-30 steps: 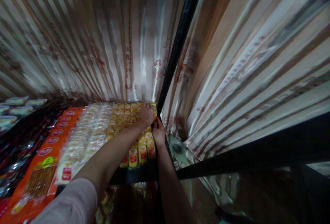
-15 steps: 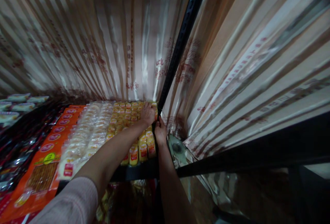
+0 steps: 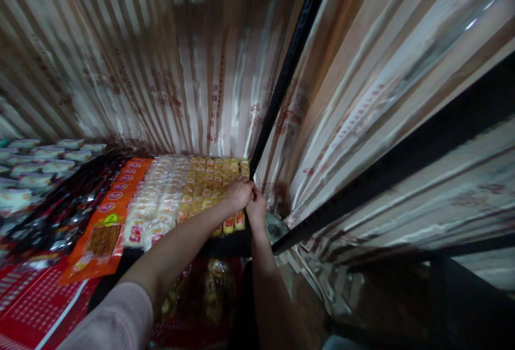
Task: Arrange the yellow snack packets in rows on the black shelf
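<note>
My left hand (image 3: 240,192) and my right hand (image 3: 256,209) meet at the right edge of the shelf, just below the foot of a black perforated post (image 3: 277,92). The fingers of both are bent and pinched together; what lies between them is too small and dim to make out. A thin wire-like strand (image 3: 256,174) shows just above the fingertips. Under and left of my left hand stand rows of small yellow packaged snacks (image 3: 205,183), partly covered by my forearm.
Left of the yellow packs lie clear-wrapped white snacks (image 3: 155,199), an orange snack bag (image 3: 108,205), dark shiny packets (image 3: 68,199) and white packs (image 3: 44,162). Pleated printed curtains (image 3: 193,71) hang behind. A black beam (image 3: 386,167) slants along the right. A red basket (image 3: 36,307) sits lower left.
My left hand has come off the back yellow packs, toward me and right, to meet my right hand. The right hand is slightly lower in view. The camera view has shifted left.
</note>
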The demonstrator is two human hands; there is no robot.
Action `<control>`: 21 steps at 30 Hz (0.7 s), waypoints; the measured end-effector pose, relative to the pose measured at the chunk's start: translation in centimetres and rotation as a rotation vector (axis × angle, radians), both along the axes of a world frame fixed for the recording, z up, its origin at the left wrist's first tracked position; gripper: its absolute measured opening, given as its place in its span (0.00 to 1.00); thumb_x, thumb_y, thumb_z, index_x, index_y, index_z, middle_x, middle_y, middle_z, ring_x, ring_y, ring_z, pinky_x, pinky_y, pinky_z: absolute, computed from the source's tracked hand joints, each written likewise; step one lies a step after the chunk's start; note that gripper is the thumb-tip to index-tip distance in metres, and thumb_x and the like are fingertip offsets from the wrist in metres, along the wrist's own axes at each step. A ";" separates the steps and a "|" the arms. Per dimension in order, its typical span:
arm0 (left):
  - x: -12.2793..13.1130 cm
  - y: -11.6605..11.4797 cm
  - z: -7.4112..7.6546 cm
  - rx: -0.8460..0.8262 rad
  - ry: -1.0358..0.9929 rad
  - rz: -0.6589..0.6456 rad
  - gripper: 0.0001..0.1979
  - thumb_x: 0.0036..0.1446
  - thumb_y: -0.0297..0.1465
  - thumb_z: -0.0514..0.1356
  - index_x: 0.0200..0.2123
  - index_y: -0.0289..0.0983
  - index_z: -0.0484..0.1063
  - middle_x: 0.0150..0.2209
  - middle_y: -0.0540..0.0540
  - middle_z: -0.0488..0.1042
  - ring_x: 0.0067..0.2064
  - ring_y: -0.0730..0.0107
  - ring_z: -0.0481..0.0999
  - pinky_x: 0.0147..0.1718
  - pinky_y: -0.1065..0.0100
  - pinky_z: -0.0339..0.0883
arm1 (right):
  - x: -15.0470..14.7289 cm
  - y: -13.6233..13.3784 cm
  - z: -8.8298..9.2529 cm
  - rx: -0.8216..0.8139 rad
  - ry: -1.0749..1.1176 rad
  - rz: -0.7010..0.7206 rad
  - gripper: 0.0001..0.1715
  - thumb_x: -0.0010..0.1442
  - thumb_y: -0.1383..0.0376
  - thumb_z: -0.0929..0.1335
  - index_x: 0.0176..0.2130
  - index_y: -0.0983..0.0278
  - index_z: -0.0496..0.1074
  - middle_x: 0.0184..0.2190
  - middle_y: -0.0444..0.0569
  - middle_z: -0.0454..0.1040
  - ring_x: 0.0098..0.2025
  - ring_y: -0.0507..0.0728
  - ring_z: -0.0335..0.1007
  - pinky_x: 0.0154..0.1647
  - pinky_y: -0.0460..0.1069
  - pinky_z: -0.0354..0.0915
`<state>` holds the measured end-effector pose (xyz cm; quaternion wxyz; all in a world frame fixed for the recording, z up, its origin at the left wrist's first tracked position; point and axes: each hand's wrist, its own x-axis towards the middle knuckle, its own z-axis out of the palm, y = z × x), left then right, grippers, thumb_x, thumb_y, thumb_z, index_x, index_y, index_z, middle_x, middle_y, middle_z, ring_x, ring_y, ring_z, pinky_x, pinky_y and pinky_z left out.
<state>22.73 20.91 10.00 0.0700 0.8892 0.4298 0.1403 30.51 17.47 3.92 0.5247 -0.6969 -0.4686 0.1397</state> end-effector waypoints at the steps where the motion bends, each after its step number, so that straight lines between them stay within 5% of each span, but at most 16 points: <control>1: -0.4 -0.9 0.4 -0.013 -0.012 0.006 0.10 0.55 0.27 0.54 0.39 0.34 0.72 0.40 0.42 0.72 0.45 0.63 0.69 0.43 0.67 0.65 | -0.2 -0.9 0.4 -0.004 -0.027 -0.004 0.24 0.54 0.64 0.59 0.46 0.67 0.73 0.41 0.56 0.76 0.41 0.59 0.71 0.43 0.51 0.65; 6: -2.7 -6.0 1.5 -0.041 -0.130 0.020 0.10 0.57 0.27 0.51 0.39 0.34 0.72 0.40 0.43 0.72 0.44 0.65 0.69 0.45 0.67 0.65 | -1.8 -5.6 1.8 0.038 -0.134 0.023 0.24 0.56 0.63 0.58 0.46 0.68 0.72 0.41 0.58 0.76 0.42 0.60 0.70 0.44 0.53 0.64; 11: -6.1 -11.7 0.6 -0.142 -0.287 0.130 0.11 0.59 0.26 0.49 0.39 0.35 0.70 0.40 0.44 0.71 0.43 0.68 0.69 0.44 0.68 0.65 | -4.8 -10.4 1.4 0.038 -0.147 0.108 0.21 0.58 0.61 0.58 0.43 0.67 0.72 0.40 0.56 0.75 0.42 0.59 0.70 0.45 0.54 0.64; 16: -10.4 -17.0 -2.7 -0.243 -0.364 0.308 0.10 0.59 0.26 0.48 0.38 0.36 0.68 0.39 0.45 0.69 0.40 0.69 0.69 0.42 0.69 0.65 | -8.9 -15.0 -1.1 0.011 -0.098 0.271 0.20 0.60 0.61 0.56 0.41 0.66 0.72 0.39 0.55 0.74 0.42 0.58 0.69 0.47 0.53 0.63; 21: -14.6 -20.5 -8.0 -0.348 -0.310 0.486 0.11 0.59 0.23 0.46 0.36 0.34 0.67 0.38 0.43 0.70 0.40 0.68 0.70 0.42 0.68 0.65 | -12.4 -17.7 -5.0 -0.232 -0.073 0.531 0.19 0.59 0.64 0.57 0.40 0.64 0.73 0.40 0.54 0.75 0.44 0.59 0.69 0.48 0.53 0.62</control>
